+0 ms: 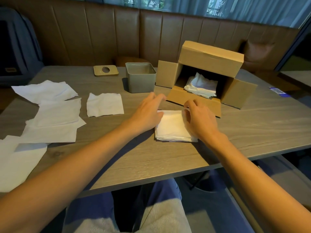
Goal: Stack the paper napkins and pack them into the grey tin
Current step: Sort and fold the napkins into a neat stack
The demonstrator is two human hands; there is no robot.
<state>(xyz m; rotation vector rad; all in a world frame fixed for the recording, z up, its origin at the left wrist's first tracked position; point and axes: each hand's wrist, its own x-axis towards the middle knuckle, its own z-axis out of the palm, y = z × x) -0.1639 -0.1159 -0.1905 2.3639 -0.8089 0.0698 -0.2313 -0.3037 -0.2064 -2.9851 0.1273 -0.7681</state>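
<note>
Head view: the stack of napkins lies flat on the counter, right in front of me, between both hands. My left hand rests at its far left corner with the fingers straight and apart, gripping nothing. My right hand sits over the right side, its fingers curled and pinching the far edge of the top sheet.

I judge this step to be squaring the stack. To do it well I would press down lightly with the left palm so the lower sheets do not slide, pull the pinched edge flush with those beneath, then tap the sides even before lifting.

The stack looks almost square, so I see no real long axis. Its edges run nearly in line with the counter's near edge, turned a little, and the layered edges show along the near side.

The tin stands upright, mouth up, beyond the left hand, apart from the stack, and I see nothing in it. Its mouth is squarish too, so the stack should go down flat with corners matched. Loose napkins lie spread to the left, and more sit in the box on its side, just right of the tin.
</note>
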